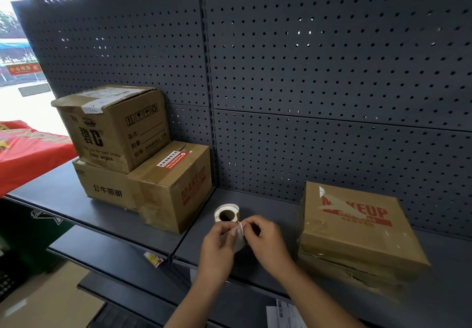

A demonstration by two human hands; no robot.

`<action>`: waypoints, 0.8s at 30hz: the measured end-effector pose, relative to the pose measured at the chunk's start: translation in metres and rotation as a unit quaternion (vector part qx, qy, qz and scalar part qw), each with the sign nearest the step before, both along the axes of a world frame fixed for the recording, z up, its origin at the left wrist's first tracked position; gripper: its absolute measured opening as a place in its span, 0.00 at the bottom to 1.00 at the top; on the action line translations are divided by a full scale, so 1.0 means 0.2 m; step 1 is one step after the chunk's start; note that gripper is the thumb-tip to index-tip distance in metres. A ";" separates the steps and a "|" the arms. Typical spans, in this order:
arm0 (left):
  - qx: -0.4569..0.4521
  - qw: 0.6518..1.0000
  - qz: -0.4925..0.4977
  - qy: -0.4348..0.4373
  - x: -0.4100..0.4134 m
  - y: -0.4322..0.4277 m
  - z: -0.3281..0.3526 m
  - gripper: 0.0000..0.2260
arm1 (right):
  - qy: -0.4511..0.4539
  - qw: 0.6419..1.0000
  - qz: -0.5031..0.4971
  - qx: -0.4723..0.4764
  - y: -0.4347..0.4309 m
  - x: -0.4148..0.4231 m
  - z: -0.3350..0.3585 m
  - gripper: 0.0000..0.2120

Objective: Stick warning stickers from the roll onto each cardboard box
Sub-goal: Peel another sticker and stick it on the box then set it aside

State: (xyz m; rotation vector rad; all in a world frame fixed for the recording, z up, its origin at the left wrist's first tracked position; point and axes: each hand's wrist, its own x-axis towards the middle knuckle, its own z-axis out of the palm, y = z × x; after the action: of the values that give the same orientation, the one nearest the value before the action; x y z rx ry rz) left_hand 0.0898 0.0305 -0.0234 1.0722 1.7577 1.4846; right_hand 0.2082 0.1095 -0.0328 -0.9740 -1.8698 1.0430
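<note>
A sticker roll [226, 213] stands on the dark shelf [268, 215] just beyond my hands. My left hand [217, 244] holds the pale backing strip [239, 238] that trails from the roll. My right hand [268, 238] pinches the strip's upper edge. At the left stand three cardboard boxes: a baby wipes box [112, 126] on top, a low box [107, 187] under it, and a MAKEUP box [176, 187] with a red and white sticker [171, 162] on its top. A flat MAKEUP box [357, 225] lies on the right, on more flattened cardboard.
A dark pegboard [319, 72] backs the shelf. Lower shelves [115, 253] step out below, with a small label tag [154, 258] on one edge. Papers [286, 315] lie at the bottom. A red cloth [28, 154] covers a table on the left by the window.
</note>
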 end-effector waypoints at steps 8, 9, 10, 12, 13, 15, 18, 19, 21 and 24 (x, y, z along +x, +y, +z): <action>-0.020 0.995 0.004 -0.093 0.09 0.06 0.03 0.09 | 0.043 0.998 0.012 -0.034 0.00 -0.01 0.02 0.05; -0.021 0.996 0.001 -0.082 0.09 0.06 0.04 0.11 | 0.039 0.998 0.011 -0.042 0.01 -0.01 0.02 0.05; -0.022 0.997 -0.005 -0.075 0.10 0.06 0.04 0.11 | 0.029 0.998 0.009 -0.046 0.02 -0.01 0.02 0.06; -0.028 0.996 -0.016 -0.077 0.09 0.07 0.03 0.10 | 0.018 0.998 0.008 -0.052 0.02 0.01 0.02 0.07; -0.033 0.996 -0.019 -0.078 0.09 0.07 0.03 0.08 | 0.019 0.998 0.007 -0.055 0.02 0.02 0.02 0.07; -0.045 0.997 -0.018 -0.067 0.07 0.08 0.02 0.06 | 0.019 0.998 0.007 -0.059 0.02 0.03 0.02 0.07; -0.046 0.998 -0.022 -0.035 0.07 0.09 0.02 0.06 | 0.020 0.997 0.000 -0.073 0.01 0.03 0.02 0.07; -0.044 0.998 -0.024 -0.023 0.07 0.09 0.02 0.06 | 0.025 0.997 -0.005 -0.079 0.01 0.03 0.02 0.07; -0.040 0.999 -0.020 -0.004 0.06 0.10 0.02 0.07 | 0.034 0.996 -0.005 -0.087 0.01 0.03 0.00 0.07; -0.047 0.997 0.007 0.058 0.02 0.11 0.01 0.09 | 0.045 0.995 -0.002 -0.085 0.00 0.01 0.00 0.07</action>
State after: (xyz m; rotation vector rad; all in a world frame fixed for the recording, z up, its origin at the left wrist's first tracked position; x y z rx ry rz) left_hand 0.0934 0.0524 -0.0219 1.1193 1.8995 1.3584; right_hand 0.2106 0.1085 -0.0319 -1.0110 -1.7266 1.2395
